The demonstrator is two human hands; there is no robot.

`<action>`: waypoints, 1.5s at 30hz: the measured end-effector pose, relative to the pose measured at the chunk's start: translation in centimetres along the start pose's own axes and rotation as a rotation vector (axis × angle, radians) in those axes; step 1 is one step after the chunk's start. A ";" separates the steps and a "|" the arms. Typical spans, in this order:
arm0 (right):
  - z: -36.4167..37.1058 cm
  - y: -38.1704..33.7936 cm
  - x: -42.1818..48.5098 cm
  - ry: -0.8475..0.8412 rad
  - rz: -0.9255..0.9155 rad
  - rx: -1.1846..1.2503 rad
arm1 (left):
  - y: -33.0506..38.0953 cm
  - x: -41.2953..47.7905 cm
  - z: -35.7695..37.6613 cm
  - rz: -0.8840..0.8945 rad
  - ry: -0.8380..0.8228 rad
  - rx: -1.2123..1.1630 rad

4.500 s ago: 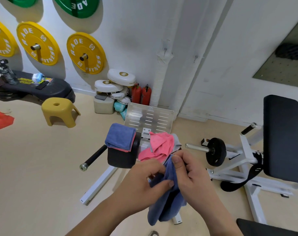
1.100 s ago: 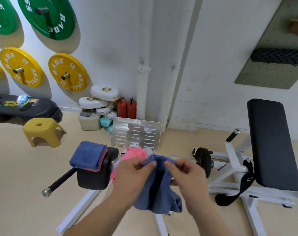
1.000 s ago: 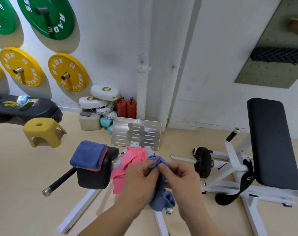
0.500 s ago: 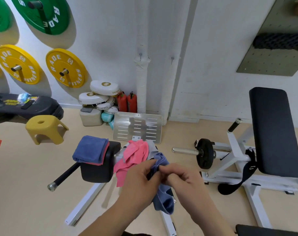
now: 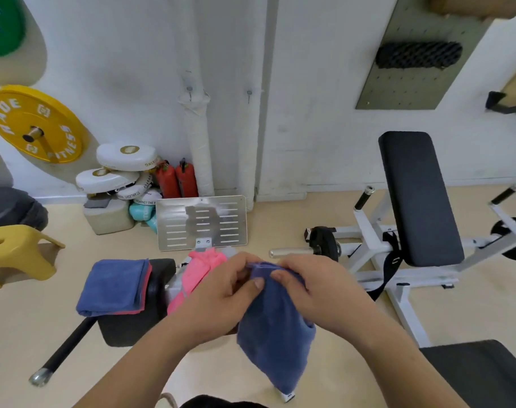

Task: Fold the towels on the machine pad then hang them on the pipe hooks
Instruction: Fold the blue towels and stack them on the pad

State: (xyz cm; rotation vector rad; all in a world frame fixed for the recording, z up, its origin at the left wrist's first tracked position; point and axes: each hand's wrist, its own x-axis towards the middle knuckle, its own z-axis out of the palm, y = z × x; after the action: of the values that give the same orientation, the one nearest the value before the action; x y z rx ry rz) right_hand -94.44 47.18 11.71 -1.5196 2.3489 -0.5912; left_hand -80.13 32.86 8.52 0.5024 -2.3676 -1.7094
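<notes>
A blue towel [image 5: 275,328] hangs in front of me, pinched along its top edge by my left hand [image 5: 221,293] and my right hand [image 5: 318,290], which sit close together. Behind them a pink towel [image 5: 196,275] lies crumpled on the machine. Folded blue and pink towels [image 5: 112,285] are stacked on the black machine pad [image 5: 136,319] to the left. On the white wall pipes [image 5: 196,136] two small hooks show: one hook [image 5: 189,91] on the left pipe, another hook [image 5: 249,94] to its right.
A metal footplate [image 5: 202,222] stands behind the towels. A white machine frame with a black back pad [image 5: 418,198] fills the right. A yellow stool [image 5: 15,254], white pads, red extinguishers [image 5: 177,179] and yellow plates [image 5: 34,123] line the left wall.
My hands have lifted the blue towel and spread it a little, so it hangs longer below them. The view has shifted closer to the wall and rightward.
</notes>
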 end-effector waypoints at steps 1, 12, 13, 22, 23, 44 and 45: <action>0.1 -0.1 0.6 0.016 0.018 -0.023 | -0.8 0.5 -0.4 -0.014 -0.021 -0.019; 1.0 -1.5 11.3 0.201 0.377 0.134 | -11.3 2.4 -11.4 -0.288 -0.189 0.233; 1.3 -1.7 12.2 0.204 0.409 0.193 | -11.7 2.4 -13.3 -0.298 -0.159 0.230; 9.6 -6.0 16.8 0.211 0.626 0.533 | -14.4 1.0 -28.2 -0.430 -0.183 0.213; 10.4 -6.7 17.3 0.260 0.620 0.559 | -14.9 0.7 -29.0 -0.460 -0.097 0.089; 16.3 -13.1 21.5 0.170 0.566 0.654 | -17.3 -1.4 -28.2 -0.529 0.669 0.084; 16.3 -13.3 21.4 0.160 0.523 0.675 | -16.8 -1.1 -27.7 -0.523 0.653 0.049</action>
State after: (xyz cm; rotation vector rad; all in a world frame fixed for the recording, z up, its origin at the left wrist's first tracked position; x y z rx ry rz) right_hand -85.29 19.83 3.55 -0.5585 2.1765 -1.2194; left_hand -67.02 4.01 1.63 1.5241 -1.8883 -1.3401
